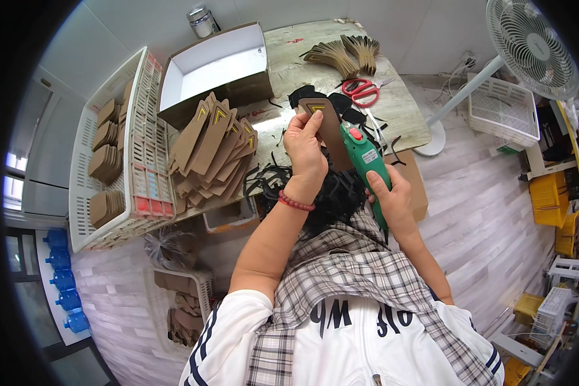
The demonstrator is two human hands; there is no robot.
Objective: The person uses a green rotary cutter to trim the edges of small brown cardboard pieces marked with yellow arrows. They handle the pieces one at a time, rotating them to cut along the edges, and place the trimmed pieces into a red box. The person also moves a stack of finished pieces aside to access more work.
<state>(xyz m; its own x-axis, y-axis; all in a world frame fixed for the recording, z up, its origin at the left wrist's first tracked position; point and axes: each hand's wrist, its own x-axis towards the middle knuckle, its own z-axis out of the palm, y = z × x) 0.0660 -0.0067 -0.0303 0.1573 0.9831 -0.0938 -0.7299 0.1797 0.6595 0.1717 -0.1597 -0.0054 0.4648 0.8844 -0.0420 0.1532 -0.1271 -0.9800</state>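
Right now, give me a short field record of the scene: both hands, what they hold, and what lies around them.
left hand: grips a brown card strip with a yellow chevron at its top
right hand: wrapped around a green handheld tool, its tip against the strip
table: heap of like brown strips, red scissors, open white-lined box, black offcuts
left of table: white crate with stacked brown pieces
upper right: white fan

A single head-worn fisheye looks steeply down, close over the worktable (399, 106), rim probably distorted.
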